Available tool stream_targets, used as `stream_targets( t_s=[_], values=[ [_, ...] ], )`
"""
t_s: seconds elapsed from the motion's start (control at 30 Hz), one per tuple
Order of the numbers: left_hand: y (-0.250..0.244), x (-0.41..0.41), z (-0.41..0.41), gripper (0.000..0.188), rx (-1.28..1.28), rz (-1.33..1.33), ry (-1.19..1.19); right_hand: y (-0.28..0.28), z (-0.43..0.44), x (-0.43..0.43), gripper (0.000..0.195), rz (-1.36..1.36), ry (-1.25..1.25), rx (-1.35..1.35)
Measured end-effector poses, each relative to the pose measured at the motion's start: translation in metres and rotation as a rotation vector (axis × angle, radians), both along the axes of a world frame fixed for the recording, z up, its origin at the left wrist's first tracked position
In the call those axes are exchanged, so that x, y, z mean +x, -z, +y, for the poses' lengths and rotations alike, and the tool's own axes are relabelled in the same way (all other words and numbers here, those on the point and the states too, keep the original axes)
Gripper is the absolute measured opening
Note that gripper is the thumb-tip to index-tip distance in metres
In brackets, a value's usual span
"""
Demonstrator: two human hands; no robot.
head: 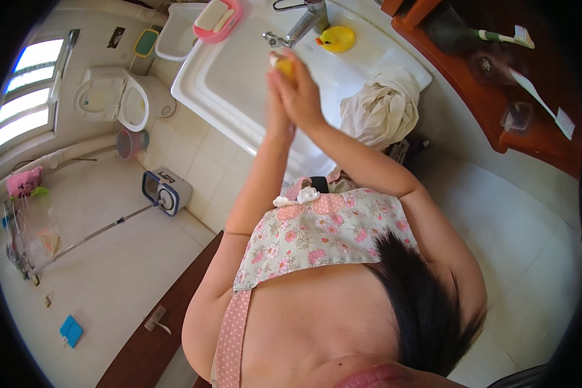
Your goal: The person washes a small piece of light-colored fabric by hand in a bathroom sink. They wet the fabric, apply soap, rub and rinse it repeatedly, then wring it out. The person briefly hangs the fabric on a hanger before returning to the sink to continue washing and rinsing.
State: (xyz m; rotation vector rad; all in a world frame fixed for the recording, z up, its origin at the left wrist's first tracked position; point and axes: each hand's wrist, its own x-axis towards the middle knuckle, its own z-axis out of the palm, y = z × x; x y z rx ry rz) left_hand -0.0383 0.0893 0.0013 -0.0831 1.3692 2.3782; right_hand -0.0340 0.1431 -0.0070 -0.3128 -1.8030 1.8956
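Observation:
Over the white washbasin (235,87), my left hand (275,109) and my right hand (300,92) are pressed together, palm to palm. A small yellow object (285,68) shows between the fingers, with something white beside it. It is blurred and partly covered, so its kind cannot be told. Just beyond my fingertips is the chrome faucet (308,22). A yellow rubber duck (338,39) sits on the basin's rim to the right of the faucet. On the far left corner rests a pink soap dish (218,34) holding white soap bars (212,15).
A crumpled cream cloth (380,109) drapes over the basin's right edge. Further right, toothbrushes (536,99) lie on a reddish-brown wooden shelf (456,82). To the left are a toilet (136,104), a bucket (132,144) and a mop bucket (182,186) with a mop handle (94,237).

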Motion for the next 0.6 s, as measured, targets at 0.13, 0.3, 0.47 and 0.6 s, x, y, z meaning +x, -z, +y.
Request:
stream_targets(
  t_s=[0.13,0.3,0.47,0.6],
  values=[
    [-0.012,0.002,-0.003,0.051,0.098,-0.03,0.005,-0.013,-0.012,0.015,0.052,0.074,0.06,0.258],
    [0.016,0.027,-0.002,0.051,-0.253,0.06,0.034,-0.002,0.026,-0.021,0.056,-0.31,0.149,-0.087],
    [0.009,0.015,0.002,0.05,-0.058,-0.127,-0.059,0.012,0.001,0.014,0.054,-0.068,0.087,0.062],
    [0.006,0.014,-0.003,0.048,-0.13,-0.145,-0.009,0.009,0.002,0.006,0.054,-0.071,0.183,0.083]
  ],
)
